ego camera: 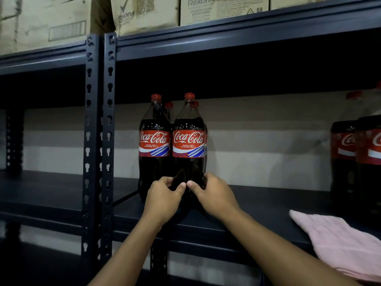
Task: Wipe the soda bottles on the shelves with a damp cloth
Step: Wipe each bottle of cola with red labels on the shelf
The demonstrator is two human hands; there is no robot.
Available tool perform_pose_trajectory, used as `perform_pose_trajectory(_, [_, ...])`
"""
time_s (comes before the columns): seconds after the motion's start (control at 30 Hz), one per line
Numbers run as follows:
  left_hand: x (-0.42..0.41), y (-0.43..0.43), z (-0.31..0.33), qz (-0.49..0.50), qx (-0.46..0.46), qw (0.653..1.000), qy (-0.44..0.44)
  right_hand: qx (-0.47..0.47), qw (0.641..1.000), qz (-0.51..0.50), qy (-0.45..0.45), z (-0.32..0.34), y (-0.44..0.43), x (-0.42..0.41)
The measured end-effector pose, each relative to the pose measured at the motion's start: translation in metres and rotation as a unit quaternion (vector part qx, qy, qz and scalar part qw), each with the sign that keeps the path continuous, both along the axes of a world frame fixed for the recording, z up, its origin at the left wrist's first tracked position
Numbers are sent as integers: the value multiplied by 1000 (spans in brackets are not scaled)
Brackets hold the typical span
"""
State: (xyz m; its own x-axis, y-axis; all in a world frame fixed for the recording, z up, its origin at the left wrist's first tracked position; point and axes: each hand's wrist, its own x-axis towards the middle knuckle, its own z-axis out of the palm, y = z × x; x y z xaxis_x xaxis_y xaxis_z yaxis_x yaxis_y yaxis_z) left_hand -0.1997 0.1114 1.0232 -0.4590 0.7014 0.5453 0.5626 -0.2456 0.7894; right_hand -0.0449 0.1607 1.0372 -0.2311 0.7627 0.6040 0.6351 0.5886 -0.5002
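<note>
- Gripping noted: left hand [165, 196] and right hand [214, 195] both curl round the lower body of the front-right soda bottle [188, 141], thumbs nearly meeting on its front face.
- That bottle stands upright on the dark metal shelf [257, 205], touching the front-left bottle [154, 141]; two more red caps show just behind the pair.
- Pink cloth [340, 244] lies on the shelf edge, well to the right of both hands, touched by neither.
- More bottles [358, 151] stand at far right, blurred.
- Cardboard boxes [222, 9] sit on the shelf above.
</note>
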Motion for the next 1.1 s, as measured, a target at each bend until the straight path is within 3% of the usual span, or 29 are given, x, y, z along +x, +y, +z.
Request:
perform_pose_trajectory(0.57, [12,-5,-4,58,-32,995,67,0,1000,-16,-6,2,-12,1])
perform_pose_trajectory(0.7, [23,-20,-6,75,77,993,39,40,999,-17,-1,7,-37,12])
perform_pose_trajectory(0.9, [85,-38,14,-88,132,985,64,97,995,-3,24,33,-94,92])
perform_pose_trajectory(1.1, [206,-30,53,-269,110,948,131,136,977,-102,131,48,-110,207])
